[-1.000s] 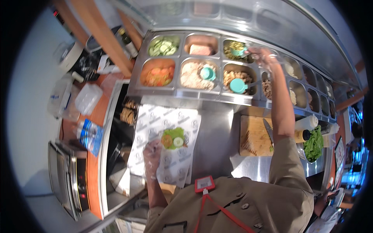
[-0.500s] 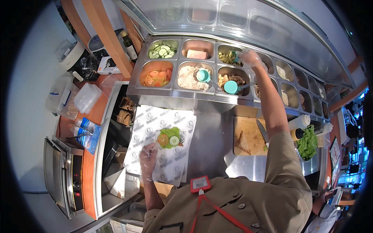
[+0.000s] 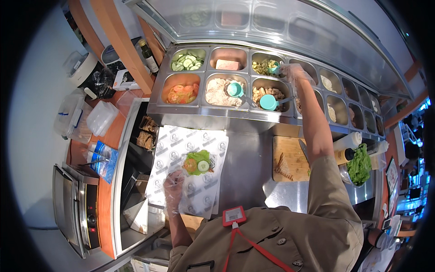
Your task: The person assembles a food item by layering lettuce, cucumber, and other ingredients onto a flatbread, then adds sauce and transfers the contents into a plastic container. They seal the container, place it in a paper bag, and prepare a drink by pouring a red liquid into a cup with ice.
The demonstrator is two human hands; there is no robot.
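My right hand (image 3: 294, 72), in a clear plastic glove, reaches to the back row of metal trays. Its fingers close around the handle end of a teal scoop (image 3: 274, 68), whose bowl is among chopped green pieces (image 3: 262, 67). On the printed white paper (image 3: 192, 195) lies an open sandwich base bearing lettuce (image 3: 205, 154), a tomato slice (image 3: 190, 165) and a cucumber slice (image 3: 203, 166). Just left of and below it, my gloved left hand (image 3: 173, 185) hovers or rests over the paper, fingers curled; whatever they hold, if anything, is hidden.
Further teal scoops (image 3: 268, 102) stand in the shredded-filling and chunk trays. A cutting board (image 3: 290, 149) carries a toasted triangle (image 3: 283, 167) and a knife (image 3: 304, 149). Squeeze bottles (image 3: 346, 141) and a lettuce bowl (image 3: 359, 167) are at right. A raised glass lid (image 3: 272, 22) spans the back.
My right hand and the scoop have shifted slightly within the chopped-green tray. My left hand stays beside the sandwich base, and the whole view has moved a little.
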